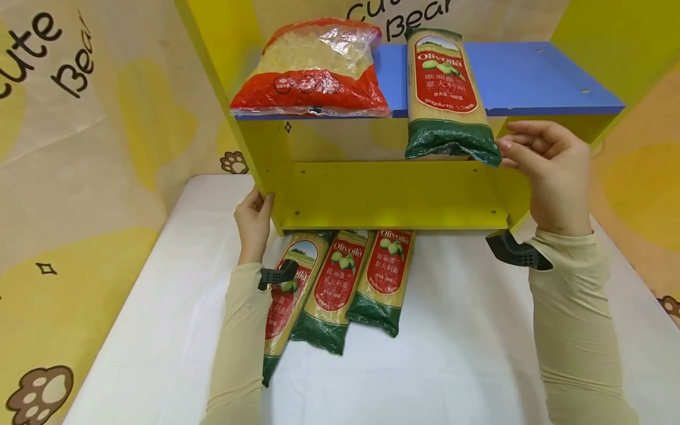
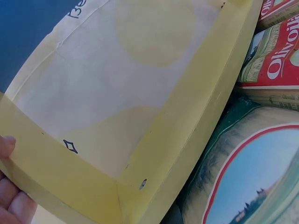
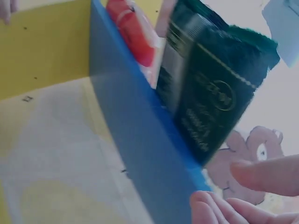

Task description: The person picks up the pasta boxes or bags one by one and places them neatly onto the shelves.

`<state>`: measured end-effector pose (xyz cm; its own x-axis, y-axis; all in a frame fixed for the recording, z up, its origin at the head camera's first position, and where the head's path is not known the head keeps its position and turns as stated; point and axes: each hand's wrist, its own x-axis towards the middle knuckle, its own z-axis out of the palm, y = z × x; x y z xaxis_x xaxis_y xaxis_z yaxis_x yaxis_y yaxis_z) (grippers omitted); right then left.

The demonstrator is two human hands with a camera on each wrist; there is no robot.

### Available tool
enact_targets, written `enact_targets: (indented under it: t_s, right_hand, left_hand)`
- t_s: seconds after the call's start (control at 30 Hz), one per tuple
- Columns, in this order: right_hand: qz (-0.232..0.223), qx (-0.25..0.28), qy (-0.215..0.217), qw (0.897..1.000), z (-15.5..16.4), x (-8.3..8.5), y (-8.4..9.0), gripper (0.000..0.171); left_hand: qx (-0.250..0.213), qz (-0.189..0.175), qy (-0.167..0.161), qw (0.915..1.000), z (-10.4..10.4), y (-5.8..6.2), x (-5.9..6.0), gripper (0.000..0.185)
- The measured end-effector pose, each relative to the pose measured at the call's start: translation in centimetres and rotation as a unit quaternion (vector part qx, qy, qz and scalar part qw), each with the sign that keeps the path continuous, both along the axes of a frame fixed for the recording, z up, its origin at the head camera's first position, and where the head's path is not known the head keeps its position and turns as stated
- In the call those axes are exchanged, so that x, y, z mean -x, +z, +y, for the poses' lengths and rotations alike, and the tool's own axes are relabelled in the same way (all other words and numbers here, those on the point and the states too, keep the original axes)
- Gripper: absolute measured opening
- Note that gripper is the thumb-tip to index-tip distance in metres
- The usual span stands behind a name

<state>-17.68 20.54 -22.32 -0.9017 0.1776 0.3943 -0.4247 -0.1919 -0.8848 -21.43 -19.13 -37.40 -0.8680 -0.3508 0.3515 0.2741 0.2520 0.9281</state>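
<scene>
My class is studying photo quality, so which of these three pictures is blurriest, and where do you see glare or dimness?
Head view: mostly crisp, with bright glare on the red bag; left wrist view: dimmer and slightly soft, the blue shelf dark at upper left; right wrist view: blurriest, the lettering on the pasta pack smeared and the wall beside it washed out.

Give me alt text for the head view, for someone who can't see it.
A person's right grip is at the lower corner of a spaghetti pack overhanging a blue shelf, beside a red bag. The left grip holds the yellow cabinet; three more packs lie on the white table.
</scene>
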Motion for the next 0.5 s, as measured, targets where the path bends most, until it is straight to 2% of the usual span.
enact_targets:
  t_s: [0.17, 0.5]
  right_hand:
    - [-0.01, 0.016, 0.026, 0.999, 0.2, -1.2, -3.2, 0.017]
    - [-0.095, -0.037, 0.076, 0.992, 0.0, -2.6, -8.9, 0.013]
  left_hand:
    - [0.004, 0.0, 0.003, 1.0, 0.0, 0.0, 0.1, 0.032]
    - [0.0, -0.001, 0.001, 1.0, 0.0, -0.1, 0.1, 0.032]
